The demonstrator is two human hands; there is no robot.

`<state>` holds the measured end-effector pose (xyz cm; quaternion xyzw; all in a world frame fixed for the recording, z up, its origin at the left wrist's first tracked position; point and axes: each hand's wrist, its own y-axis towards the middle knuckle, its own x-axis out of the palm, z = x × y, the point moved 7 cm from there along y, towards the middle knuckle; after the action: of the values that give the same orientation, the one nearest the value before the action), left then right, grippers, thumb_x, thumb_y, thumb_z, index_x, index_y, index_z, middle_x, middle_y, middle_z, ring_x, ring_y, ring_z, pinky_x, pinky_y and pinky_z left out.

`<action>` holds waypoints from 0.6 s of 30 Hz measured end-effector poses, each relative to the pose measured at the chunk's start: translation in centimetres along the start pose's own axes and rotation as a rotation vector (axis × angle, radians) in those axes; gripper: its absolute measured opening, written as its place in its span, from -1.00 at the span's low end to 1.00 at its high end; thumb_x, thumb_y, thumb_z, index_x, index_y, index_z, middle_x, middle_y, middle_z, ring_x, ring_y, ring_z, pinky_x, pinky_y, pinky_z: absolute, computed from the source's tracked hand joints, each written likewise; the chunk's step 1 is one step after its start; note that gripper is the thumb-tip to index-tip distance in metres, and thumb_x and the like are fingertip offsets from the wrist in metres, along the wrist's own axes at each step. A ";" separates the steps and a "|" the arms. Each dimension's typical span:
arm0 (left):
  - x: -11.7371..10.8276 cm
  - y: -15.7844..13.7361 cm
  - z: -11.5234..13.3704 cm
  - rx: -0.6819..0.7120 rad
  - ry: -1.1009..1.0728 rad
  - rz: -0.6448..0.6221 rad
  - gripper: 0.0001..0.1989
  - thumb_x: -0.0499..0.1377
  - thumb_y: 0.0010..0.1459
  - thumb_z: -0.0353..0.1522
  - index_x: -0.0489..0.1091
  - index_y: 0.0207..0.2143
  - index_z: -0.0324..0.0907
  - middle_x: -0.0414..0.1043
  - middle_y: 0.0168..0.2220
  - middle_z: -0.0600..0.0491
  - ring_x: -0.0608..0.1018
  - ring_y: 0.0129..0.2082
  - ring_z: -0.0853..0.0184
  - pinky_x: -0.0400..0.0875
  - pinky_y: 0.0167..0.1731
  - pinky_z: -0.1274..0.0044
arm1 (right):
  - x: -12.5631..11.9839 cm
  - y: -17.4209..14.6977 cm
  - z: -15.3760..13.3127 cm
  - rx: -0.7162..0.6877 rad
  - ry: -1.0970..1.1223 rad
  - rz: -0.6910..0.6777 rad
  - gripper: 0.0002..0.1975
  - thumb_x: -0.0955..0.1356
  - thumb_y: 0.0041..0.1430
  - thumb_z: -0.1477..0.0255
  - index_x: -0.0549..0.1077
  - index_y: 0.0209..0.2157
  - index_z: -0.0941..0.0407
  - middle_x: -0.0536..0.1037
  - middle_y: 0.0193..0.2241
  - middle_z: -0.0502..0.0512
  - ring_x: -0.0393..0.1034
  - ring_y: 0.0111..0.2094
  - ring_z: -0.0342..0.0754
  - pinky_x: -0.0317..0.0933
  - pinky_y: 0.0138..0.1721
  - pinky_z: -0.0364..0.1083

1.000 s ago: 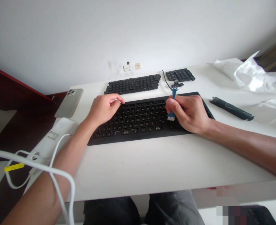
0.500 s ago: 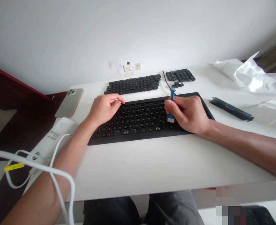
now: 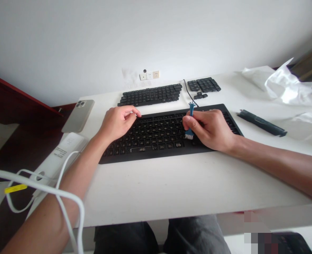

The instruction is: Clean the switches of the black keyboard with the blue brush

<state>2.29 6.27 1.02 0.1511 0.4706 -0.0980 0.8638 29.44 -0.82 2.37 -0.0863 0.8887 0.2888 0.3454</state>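
A black keyboard (image 3: 158, 133) with its keycaps off lies on the white table (image 3: 156, 187). My left hand (image 3: 120, 121) rests at its far left corner, with curled fingers gripping the edge; the fingertips are partly hidden. Pinched between thumb and fingers of my right hand (image 3: 211, 128) is a small blue brush (image 3: 189, 134). Its white bristles point down at the keyboard's right part, and the frayed-looking blue end sticks up above the fist.
Removed keycaps (image 3: 152, 94) stand in rows behind the keyboard, with a number-pad group (image 3: 205, 84) beside them. On the right are a long dark plastic piece (image 3: 262, 122) and a crumpled white bag (image 3: 285, 86). A phone (image 3: 78, 116) and a white power strip (image 3: 63, 151) lie left.
My right hand and the blue brush have shifted slightly left over the keyboard. The left hand and the keyboard have stayed in place.
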 end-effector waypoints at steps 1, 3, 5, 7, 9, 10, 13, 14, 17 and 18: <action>0.0 0.0 0.0 0.000 -0.001 0.000 -0.72 0.14 0.28 -0.37 0.69 -0.25 -0.12 0.25 -0.67 0.19 0.21 -0.62 0.41 0.10 -0.43 0.47 | -0.1 -0.1 0.0 -0.009 0.017 0.015 -0.49 0.27 0.59 0.16 0.50 -0.44 0.09 0.49 -0.62 -0.03 0.28 -0.63 -0.15 0.15 -0.52 -0.08; 0.0 0.0 0.0 0.002 -0.001 0.002 -0.72 0.14 0.27 -0.37 0.69 -0.25 -0.12 0.25 -0.67 0.19 0.22 -0.62 0.41 0.10 -0.44 0.47 | -0.3 -0.3 -0.1 -0.020 0.059 0.061 -0.49 0.25 0.60 0.15 0.53 -0.42 0.09 0.52 -0.59 0.00 0.33 -0.61 -0.13 0.18 -0.50 -0.06; 0.0 0.0 0.0 0.006 0.001 0.004 -0.72 0.14 0.27 -0.37 0.69 -0.25 -0.13 0.25 -0.67 0.19 0.23 -0.62 0.41 0.10 -0.43 0.47 | -0.5 -0.4 -0.1 -0.022 0.096 0.093 -0.49 0.25 0.60 0.14 0.57 -0.38 0.10 0.56 -0.55 0.04 0.38 -0.58 -0.11 0.21 -0.49 -0.04; 0.0 0.0 0.0 0.009 0.004 0.005 -0.72 0.14 0.27 -0.37 0.69 -0.25 -0.12 0.25 -0.67 0.19 0.23 -0.62 0.41 0.11 -0.43 0.47 | -0.3 -0.4 -0.1 -0.023 0.107 0.075 -0.51 0.26 0.60 0.15 0.61 -0.34 0.10 0.59 -0.51 0.06 0.43 -0.55 -0.10 0.24 -0.48 -0.04; 0.0 0.0 0.0 0.009 0.004 0.005 -0.72 0.14 0.28 -0.37 0.69 -0.25 -0.12 0.24 -0.68 0.19 0.23 -0.62 0.41 0.11 -0.42 0.47 | 0.1 -0.3 -0.2 -0.042 0.097 0.020 -0.53 0.28 0.59 0.17 0.61 -0.36 0.10 0.62 -0.50 0.05 0.44 -0.55 -0.12 0.25 -0.48 -0.06; 0.0 0.0 0.0 0.008 0.003 0.006 -0.72 0.14 0.28 -0.37 0.69 -0.25 -0.12 0.23 -0.68 0.20 0.22 -0.62 0.41 0.12 -0.42 0.47 | 0.2 -0.3 -0.2 -0.054 0.092 -0.006 -0.53 0.29 0.59 0.19 0.60 -0.38 0.10 0.64 -0.48 0.05 0.45 -0.54 -0.13 0.25 -0.48 -0.07; 0.0 0.0 0.0 0.002 0.001 0.004 -0.72 0.14 0.28 -0.37 0.69 -0.25 -0.11 0.23 -0.68 0.20 0.22 -0.62 0.41 0.12 -0.42 0.47 | 0.2 -0.4 -0.4 -0.090 0.112 0.007 -0.53 0.30 0.58 0.25 0.59 -0.42 0.11 0.68 -0.43 0.07 0.49 -0.51 -0.13 0.27 -0.47 -0.07; 0.0 0.0 0.0 0.003 0.000 0.003 -0.72 0.14 0.28 -0.37 0.69 -0.25 -0.11 0.24 -0.67 0.20 0.22 -0.62 0.41 0.12 -0.42 0.47 | 0.0 -0.5 -0.4 -0.096 0.127 0.026 -0.54 0.30 0.59 0.26 0.61 -0.41 0.11 0.68 -0.43 0.09 0.50 -0.50 -0.11 0.28 -0.46 -0.05; 0.0 0.0 0.0 0.009 -0.003 0.004 -0.72 0.14 0.28 -0.37 0.69 -0.25 -0.11 0.26 -0.67 0.19 0.23 -0.62 0.41 0.11 -0.43 0.47 | -0.2 -0.7 -0.4 -0.106 0.165 0.061 -0.54 0.28 0.60 0.23 0.63 -0.36 0.08 0.64 -0.46 0.10 0.47 -0.52 -0.07 0.28 -0.47 0.00; 0.0 0.1 0.0 0.009 -0.003 0.005 -0.73 0.14 0.28 -0.37 0.69 -0.25 -0.11 0.26 -0.67 0.19 0.23 -0.62 0.41 0.11 -0.43 0.47 | -0.3 -0.7 -0.4 -0.103 0.169 0.076 -0.54 0.28 0.60 0.22 0.64 -0.36 0.06 0.63 -0.46 0.09 0.46 -0.53 -0.07 0.27 -0.47 0.01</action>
<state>2.32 6.32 1.01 0.1562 0.4684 -0.0985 0.8640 29.68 -1.62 2.49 -0.0944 0.9013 0.3385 0.2532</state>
